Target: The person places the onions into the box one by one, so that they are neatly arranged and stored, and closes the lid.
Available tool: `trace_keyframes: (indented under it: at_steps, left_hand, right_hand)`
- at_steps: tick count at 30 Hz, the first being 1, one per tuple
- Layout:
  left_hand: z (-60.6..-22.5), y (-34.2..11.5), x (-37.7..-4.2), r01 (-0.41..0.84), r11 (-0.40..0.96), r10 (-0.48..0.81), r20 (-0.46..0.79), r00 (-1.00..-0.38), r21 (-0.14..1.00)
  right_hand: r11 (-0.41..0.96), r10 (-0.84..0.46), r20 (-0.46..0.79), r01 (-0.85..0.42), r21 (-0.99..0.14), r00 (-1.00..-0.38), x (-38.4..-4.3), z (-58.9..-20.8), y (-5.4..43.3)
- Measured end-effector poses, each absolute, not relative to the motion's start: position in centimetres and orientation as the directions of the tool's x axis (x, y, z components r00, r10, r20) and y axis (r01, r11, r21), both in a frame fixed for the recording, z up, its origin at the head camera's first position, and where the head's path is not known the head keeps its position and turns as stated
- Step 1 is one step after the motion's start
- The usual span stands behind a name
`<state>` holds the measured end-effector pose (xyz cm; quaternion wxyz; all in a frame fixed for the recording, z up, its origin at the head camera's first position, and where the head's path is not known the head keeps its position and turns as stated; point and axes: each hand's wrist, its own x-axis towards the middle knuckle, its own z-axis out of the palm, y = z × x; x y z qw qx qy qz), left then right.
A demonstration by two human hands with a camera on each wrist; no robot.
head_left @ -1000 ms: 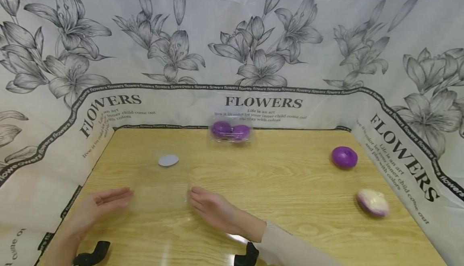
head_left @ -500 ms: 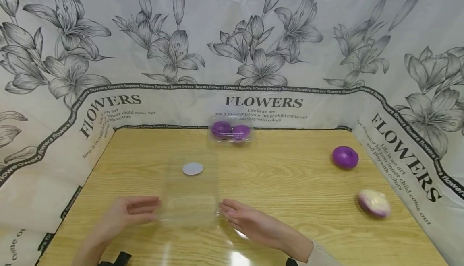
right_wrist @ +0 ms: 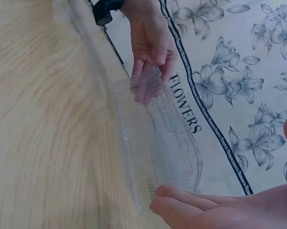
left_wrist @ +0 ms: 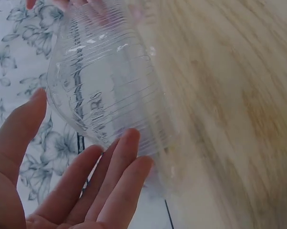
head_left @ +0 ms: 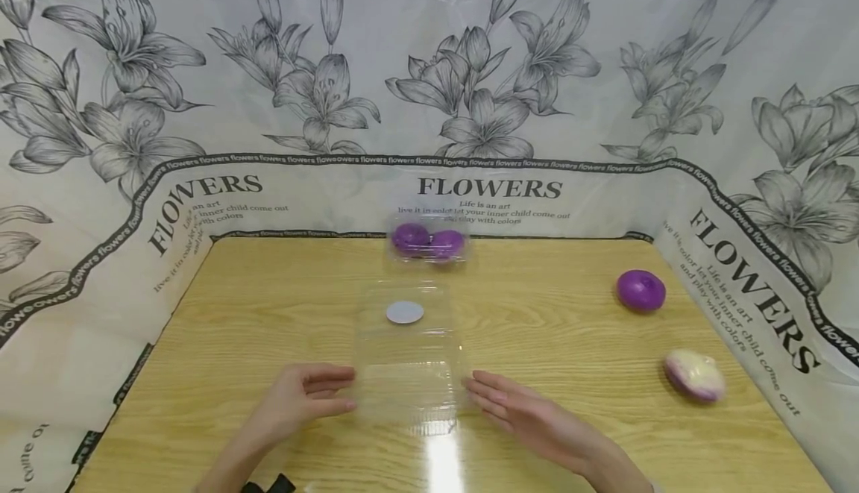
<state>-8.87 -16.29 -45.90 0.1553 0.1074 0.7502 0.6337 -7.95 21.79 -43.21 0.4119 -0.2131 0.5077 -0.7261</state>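
A clear plastic clamshell box [head_left: 406,381] lies opened out on the table, its lid toward the back. A white oval label [head_left: 405,312] sits on the lid. At the box's left side is my left hand [head_left: 305,396], fingers straight, fingertips at the wall. My right hand [head_left: 526,411] is at the opposite side, its fingers extended with the tips at or very near the wall. Neither hand curls round the box. In the left wrist view the ribbed clear box [left_wrist: 105,71] stands beyond the fingers; the right wrist view shows the box [right_wrist: 158,138] between both hands.
A closed clear box [head_left: 428,243] holding two purple onion-like items stands at the back edge. At right lie a round purple onion-like item [head_left: 640,290] and a cream-and-purple one [head_left: 695,376]. Flower-printed cloth [head_left: 490,202] surrounds the wooden table [head_left: 570,314].
Both hands have moved to the right with the clear box between them, from the table's left part to near the middle. The purple items stay where they were.
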Motion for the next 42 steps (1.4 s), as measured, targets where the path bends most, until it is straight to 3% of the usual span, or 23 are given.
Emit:
trace_keyframes:
  at_steps: [9, 18, 30, 36, 42]
  left_hand:
    - [-48.1, -13.9, -10.4, 0.068, 0.113, 0.408, 0.016, -0.913, 0.991]
    - [-49.5, -13.0, -11.3, 0.143, 0.088, 0.418, 0.093, -0.904, 0.986]
    - [-50.4, -13.0, -13.0, 0.181, 0.074, 0.569, 0.107, -0.815, 0.981]
    - [-52.0, -13.2, -13.4, 0.245, -0.001, 0.59, 0.199, -0.783, 0.969]
    - [-52.8, -13.0, -13.7, 0.303, -0.074, 0.591, 0.287, -0.754, 0.95]
  right_hand:
    - [-0.12, -0.773, -0.088, 0.283, -0.952, -0.628, -8.5, -44.3, 23.5]
    - [0.102, -0.631, -0.208, 0.186, -0.977, -0.748, -9.4, -44.2, 23.8]
    - [0.228, -0.615, -0.238, 0.119, -0.966, -0.752, -9.8, -43.8, 24.0]
    - [0.269, -0.617, -0.25, 0.099, -0.958, -0.747, -10.1, -43.8, 24.6]
    - [0.305, -0.55, -0.203, 0.032, -0.952, -0.81, -10.7, -42.6, 26.7]
